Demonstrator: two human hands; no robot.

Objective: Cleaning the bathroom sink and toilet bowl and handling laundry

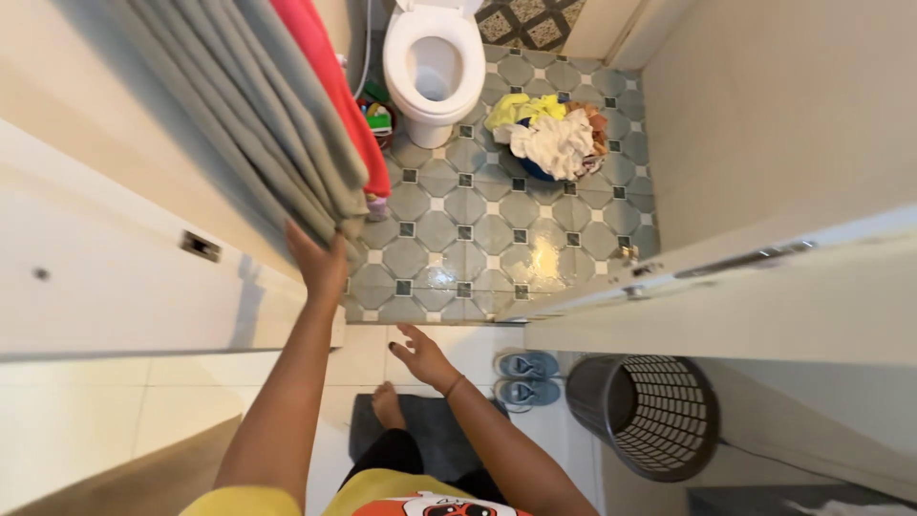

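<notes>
A bathroom doorway is seen from above. The left hand (318, 263) is raised to the lower edge of a grey towel (250, 115) that hangs in folds on the left wall, with a red towel (336, 91) hung just beside it on the toilet side. The fingers are laid flat against the cloth; whether the hem is pinched or only touched cannot be told, since the fingertips are hidden by the fabric. The right hand (421, 355) is held free in the air over the threshold, fingers spread and empty, touching nothing.

Judged from this stance, the step in hand is the taking hold of the grey towel at its bottom edge, not yet its removal: the cloth hangs at full length and its upper part runs out of view. The next move is likely to call for a firm closing of the left fingers on the hem, and probably for the free right hand to be brought up to share the weight, as the folds look thick and heavy. Care would be needed so that the red towel is not dragged along.

A bare foot (387, 403) is set on a dark grey mat (441, 432) at the door. Beyond, on the patterned tile floor (478, 234), a heap of laundry (552, 139) is piled beside the white toilet (435, 67). A pair of blue slippers (524, 377) and a dark mesh laundry basket (651, 413), seemingly empty, are placed outside the door to the right.
</notes>
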